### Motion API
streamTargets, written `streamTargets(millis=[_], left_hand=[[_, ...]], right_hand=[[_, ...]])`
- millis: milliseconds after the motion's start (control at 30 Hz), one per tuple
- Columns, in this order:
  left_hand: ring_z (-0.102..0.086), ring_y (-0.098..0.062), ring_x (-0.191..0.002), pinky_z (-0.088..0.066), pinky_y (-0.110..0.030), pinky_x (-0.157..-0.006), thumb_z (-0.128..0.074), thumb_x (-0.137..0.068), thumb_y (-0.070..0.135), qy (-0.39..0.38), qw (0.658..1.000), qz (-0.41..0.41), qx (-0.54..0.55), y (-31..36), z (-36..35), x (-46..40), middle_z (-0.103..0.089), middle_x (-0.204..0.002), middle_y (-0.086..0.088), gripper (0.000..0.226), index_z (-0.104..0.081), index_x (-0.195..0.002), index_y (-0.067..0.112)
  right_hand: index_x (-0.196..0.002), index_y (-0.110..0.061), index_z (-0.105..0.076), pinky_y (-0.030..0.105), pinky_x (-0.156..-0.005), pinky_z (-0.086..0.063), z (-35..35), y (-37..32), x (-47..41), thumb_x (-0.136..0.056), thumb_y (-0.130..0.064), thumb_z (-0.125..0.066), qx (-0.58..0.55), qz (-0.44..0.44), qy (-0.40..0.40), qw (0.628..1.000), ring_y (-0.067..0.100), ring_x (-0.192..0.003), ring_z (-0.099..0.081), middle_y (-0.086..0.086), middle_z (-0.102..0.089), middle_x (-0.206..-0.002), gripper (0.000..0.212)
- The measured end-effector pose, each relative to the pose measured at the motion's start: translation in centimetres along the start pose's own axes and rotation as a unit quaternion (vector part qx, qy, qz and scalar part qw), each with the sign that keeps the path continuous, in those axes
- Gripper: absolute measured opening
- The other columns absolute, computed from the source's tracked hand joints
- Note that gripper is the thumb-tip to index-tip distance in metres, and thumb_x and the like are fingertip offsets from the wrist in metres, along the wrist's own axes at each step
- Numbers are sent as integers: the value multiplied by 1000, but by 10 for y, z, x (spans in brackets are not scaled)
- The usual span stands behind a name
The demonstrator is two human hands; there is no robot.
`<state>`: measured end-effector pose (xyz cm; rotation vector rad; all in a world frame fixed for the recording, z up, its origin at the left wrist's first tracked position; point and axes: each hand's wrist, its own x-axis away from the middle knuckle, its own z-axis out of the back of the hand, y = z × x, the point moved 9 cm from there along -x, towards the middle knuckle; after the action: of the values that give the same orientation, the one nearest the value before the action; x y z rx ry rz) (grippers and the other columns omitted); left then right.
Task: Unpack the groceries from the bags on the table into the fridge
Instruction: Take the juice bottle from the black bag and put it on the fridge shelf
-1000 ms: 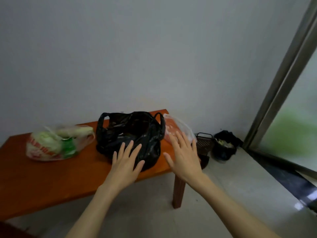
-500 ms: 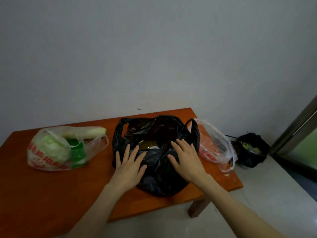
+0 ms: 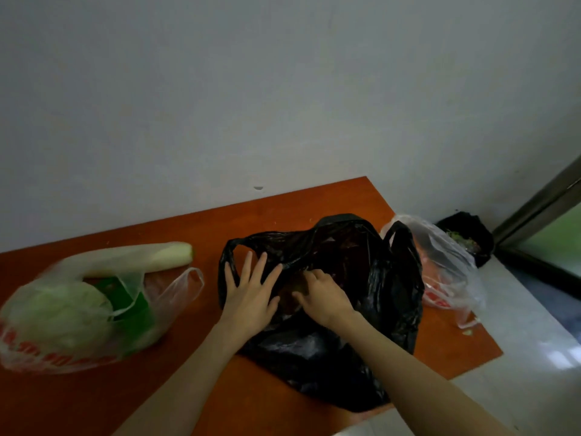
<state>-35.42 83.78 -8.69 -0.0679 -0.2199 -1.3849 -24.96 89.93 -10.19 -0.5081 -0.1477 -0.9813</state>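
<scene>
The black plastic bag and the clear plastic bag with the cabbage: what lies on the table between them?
Nothing: the head view shows only bare orange wooden table between the black plastic bag and the clear plastic bag with the cabbage.

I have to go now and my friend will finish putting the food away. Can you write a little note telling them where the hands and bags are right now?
Left hand: fingers spread flat on the black bag's left edge, holding it open.
Right hand: reaching into the black bag, fingers curled round a dim brownish item; what it is cannot be told.
Clear bag on the table's left: cabbage, long white radish, green pack.
Another clear bag at the right edge, something red inside.
Done: nothing is out yet. Left: empty all three bags into the fridge, not in view.
</scene>
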Motion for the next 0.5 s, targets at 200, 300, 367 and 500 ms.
streamTargets(millis=[200,300,367,500], left_hand=[[13,-32,-143,13,-69,-102,-42,-92,52,-51,999,-1,-9,-22,-31,-30,5,-158,-4,72,1,-148,36],[-18,-30,-141,9,-69,-104,-47,-91,49,-66,998,8,-18,-27,-39,-42,-27,-150,-7,76,-2,-149,33],[-46,-23,-122,3,-65,-109,-49,-93,40,-32,999,23,16,-29,-33,-49,-55,-126,-1,60,-22,-145,29],[-58,-15,-107,-8,-56,-113,-48,-95,32,51,991,60,112,-44,-12,-55,-64,-112,7,31,-49,-126,31]], right_hand=[[-149,-10,0,46,-112,-26,-39,9,-40,-77,-62,-61,69,-95,-110,987,35,-140,-20,13,-12,-155,108],[-149,-12,4,53,-109,-27,-47,16,-50,-70,-65,-66,55,-149,-136,978,39,-138,-21,14,-10,-155,118],[-148,-11,-1,52,-106,-30,-47,17,-54,-69,-62,-69,52,-165,-137,975,41,-135,-25,17,-17,-151,116],[-141,-11,-19,50,-101,-33,-42,20,-56,-69,-56,-71,43,-161,-112,980,40,-129,-34,16,-30,-142,100]])
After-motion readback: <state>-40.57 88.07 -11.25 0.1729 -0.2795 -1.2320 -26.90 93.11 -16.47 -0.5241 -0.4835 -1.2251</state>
